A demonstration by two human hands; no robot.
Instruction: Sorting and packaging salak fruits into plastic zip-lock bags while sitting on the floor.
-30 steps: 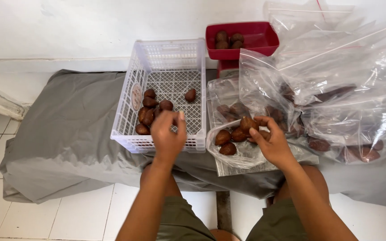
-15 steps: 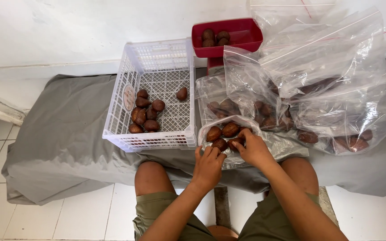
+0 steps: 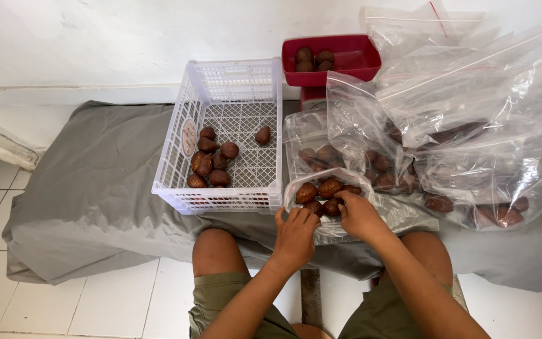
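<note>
Both forearms reach up from the lower edge of the view, over bare knees and olive shorts, and meet at the open clear bag (image 3: 321,210) lying just right of the white basket (image 3: 177,147). The left hand (image 3: 295,233) rests palm down on the bag's near edge, fingers curled loosely over the plastic and pressing it flat; whether it pinches the film cannot be told. The right hand (image 3: 359,215), just right of the left, is bent at the wrist with fingers curved into the bag's mouth, touching the brown scaly fruit (image 3: 324,188) heaped inside; a firm hold on any one fruit is not visible.

The grey cloth (image 3: 89,188) spreads under the basket and far out to its left. Right of the basket, a pile of clear zip bags (image 3: 465,107) stands and leans, some holding the same brown fruit, with thin red sealing strips along their tops. The basket itself is a latticed plastic crate with loose fruit (image 3: 211,164) in its left half. Behind its right corner sits a red tray (image 3: 352,59) with a few fruit. An oval label (image 3: 189,137), pale with a brownish mark, sticks on the basket's left wall.
</note>
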